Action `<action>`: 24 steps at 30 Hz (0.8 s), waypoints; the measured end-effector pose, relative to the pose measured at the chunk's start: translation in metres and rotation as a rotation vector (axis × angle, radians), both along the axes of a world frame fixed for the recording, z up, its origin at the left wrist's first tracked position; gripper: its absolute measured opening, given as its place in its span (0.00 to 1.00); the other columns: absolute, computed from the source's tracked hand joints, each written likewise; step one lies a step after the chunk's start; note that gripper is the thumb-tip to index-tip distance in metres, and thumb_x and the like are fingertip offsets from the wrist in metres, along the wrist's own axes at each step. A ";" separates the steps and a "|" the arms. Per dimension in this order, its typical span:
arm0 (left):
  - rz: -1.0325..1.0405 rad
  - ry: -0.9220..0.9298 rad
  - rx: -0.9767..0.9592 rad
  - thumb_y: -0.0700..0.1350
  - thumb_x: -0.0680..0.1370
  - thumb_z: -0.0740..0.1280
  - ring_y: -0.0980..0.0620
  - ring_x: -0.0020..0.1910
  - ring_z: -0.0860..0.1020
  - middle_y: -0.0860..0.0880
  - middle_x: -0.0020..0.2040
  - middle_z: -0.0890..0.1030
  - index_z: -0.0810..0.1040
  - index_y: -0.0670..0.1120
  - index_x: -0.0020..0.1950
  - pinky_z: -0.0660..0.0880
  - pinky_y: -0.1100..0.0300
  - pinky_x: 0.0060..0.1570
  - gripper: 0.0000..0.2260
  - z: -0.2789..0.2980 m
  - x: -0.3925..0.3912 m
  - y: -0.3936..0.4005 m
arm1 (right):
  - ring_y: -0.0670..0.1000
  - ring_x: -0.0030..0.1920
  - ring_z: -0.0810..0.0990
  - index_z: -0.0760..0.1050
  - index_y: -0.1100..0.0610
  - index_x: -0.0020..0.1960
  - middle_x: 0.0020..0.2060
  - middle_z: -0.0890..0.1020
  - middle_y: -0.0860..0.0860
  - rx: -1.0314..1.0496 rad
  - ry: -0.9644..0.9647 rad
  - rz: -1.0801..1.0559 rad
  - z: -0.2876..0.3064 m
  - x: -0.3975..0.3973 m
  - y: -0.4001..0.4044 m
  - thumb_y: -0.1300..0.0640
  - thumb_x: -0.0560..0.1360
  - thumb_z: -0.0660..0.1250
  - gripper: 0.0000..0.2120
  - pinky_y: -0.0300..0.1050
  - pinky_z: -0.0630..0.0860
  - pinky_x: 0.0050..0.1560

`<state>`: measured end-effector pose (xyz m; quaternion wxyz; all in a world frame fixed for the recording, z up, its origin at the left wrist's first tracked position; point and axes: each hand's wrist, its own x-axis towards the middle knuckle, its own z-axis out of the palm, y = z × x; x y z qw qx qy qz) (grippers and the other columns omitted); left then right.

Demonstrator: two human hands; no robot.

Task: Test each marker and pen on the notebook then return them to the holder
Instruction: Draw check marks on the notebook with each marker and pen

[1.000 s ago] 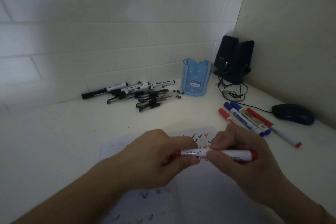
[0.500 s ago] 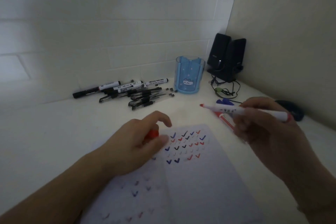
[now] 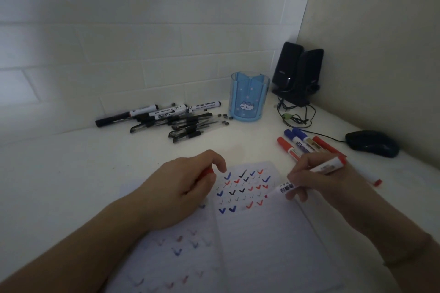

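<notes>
Right, head view, the only one I had: my right hand (image 3: 316, 183) had its fingers curled round a red marker (image 3: 307, 179), uncapped, tip angled down to the open notebook (image 3: 262, 233) just at the end of a row of ticks, ready to lay a red stroke there. My left hand (image 3: 181, 188) pinned the left page flat so the paper would not slide, and a bit of red showed under its curled fingers, probably the cap (image 3: 209, 172), kept close for recapping, though the dim light left me unsure.

Beside the notebook's far right corner lay a cluster of red and blue markers (image 3: 302, 144), parted from the black pens and markers (image 3: 166, 118) heaped by the wall; which lot was already tested I could not say. The blue holder (image 3: 248, 97) stood upright near the corner, nothing visible in it, so every return was still owed.

Writing: black characters ran along the white barrel in my grip, too blurred to read. The holder carried a small cartoon cat face. Rows of red, blue and black ticks covered the pages.
</notes>
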<state>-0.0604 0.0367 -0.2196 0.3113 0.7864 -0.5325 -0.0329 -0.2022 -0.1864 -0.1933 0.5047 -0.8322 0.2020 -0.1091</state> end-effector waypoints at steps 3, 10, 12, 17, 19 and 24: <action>0.010 0.018 0.024 0.50 0.79 0.52 0.58 0.34 0.78 0.54 0.35 0.76 0.68 0.61 0.54 0.74 0.52 0.39 0.09 -0.001 -0.001 -0.001 | 0.51 0.32 0.84 0.76 0.62 0.34 0.25 0.82 0.56 -0.045 0.048 -0.032 0.001 0.002 0.003 0.66 0.73 0.67 0.09 0.42 0.75 0.43; -0.001 0.009 0.032 0.50 0.79 0.52 0.58 0.34 0.79 0.53 0.34 0.76 0.68 0.61 0.54 0.74 0.51 0.40 0.09 -0.001 -0.001 -0.001 | 0.55 0.35 0.84 0.75 0.61 0.33 0.22 0.80 0.51 -0.104 0.085 -0.029 0.003 0.001 0.007 0.65 0.73 0.68 0.10 0.41 0.77 0.39; -0.004 0.005 0.034 0.51 0.79 0.52 0.58 0.34 0.79 0.52 0.34 0.76 0.68 0.61 0.54 0.74 0.51 0.40 0.09 -0.001 -0.001 -0.001 | 0.54 0.35 0.85 0.74 0.61 0.32 0.21 0.79 0.51 -0.113 0.084 -0.029 0.003 0.001 0.007 0.66 0.73 0.68 0.11 0.41 0.77 0.38; -0.012 0.025 0.009 0.54 0.78 0.49 0.58 0.34 0.78 0.54 0.35 0.76 0.68 0.62 0.54 0.74 0.53 0.39 0.11 0.001 -0.001 0.001 | 0.58 0.34 0.83 0.72 0.62 0.32 0.20 0.78 0.49 -0.120 0.065 -0.068 0.001 0.003 0.005 0.66 0.73 0.66 0.11 0.49 0.78 0.40; -0.015 0.037 -0.015 0.51 0.79 0.50 0.59 0.34 0.76 0.58 0.37 0.74 0.67 0.62 0.54 0.71 0.59 0.37 0.10 0.002 -0.002 0.001 | 0.54 0.29 0.79 0.74 0.61 0.32 0.21 0.79 0.51 -0.090 0.023 -0.053 0.001 0.002 0.004 0.66 0.73 0.67 0.11 0.47 0.76 0.36; 0.020 0.061 -0.090 0.45 0.80 0.60 0.62 0.39 0.76 0.66 0.45 0.76 0.64 0.65 0.58 0.70 0.71 0.39 0.14 0.002 -0.004 -0.003 | 0.51 0.37 0.81 0.78 0.60 0.41 0.33 0.82 0.55 0.097 -0.210 0.059 0.006 -0.006 0.003 0.60 0.67 0.69 0.04 0.43 0.76 0.44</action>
